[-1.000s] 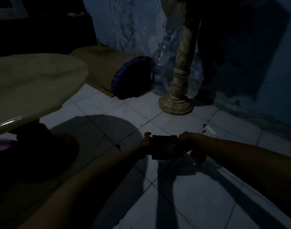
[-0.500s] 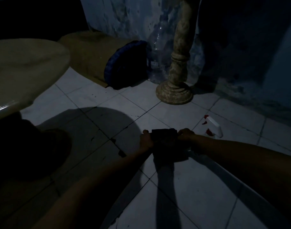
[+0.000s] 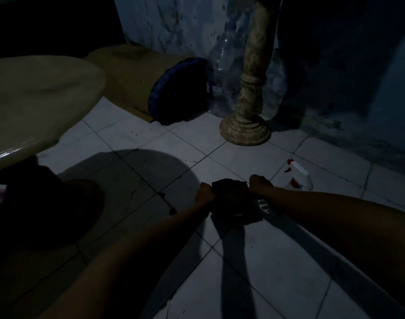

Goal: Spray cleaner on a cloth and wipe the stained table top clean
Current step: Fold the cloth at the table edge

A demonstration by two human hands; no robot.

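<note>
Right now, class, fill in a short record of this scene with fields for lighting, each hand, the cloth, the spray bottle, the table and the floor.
lighting: dim, long shadows
left hand: grips the cloth's left edge
right hand: grips the cloth's right edge
cloth: dark, held spread between both hands above the floor
spray bottle: white with red parts, lying on the floor right of the hands, untouched
table top: pale, rounded, at left, not being wiped
floor: pale tiles

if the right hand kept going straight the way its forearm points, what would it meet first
The right hand points up and left along its forearm, so it would first press into the dark cloth it already grips, then probably the left hand. Depth is hard to judge in this dim view.
</note>
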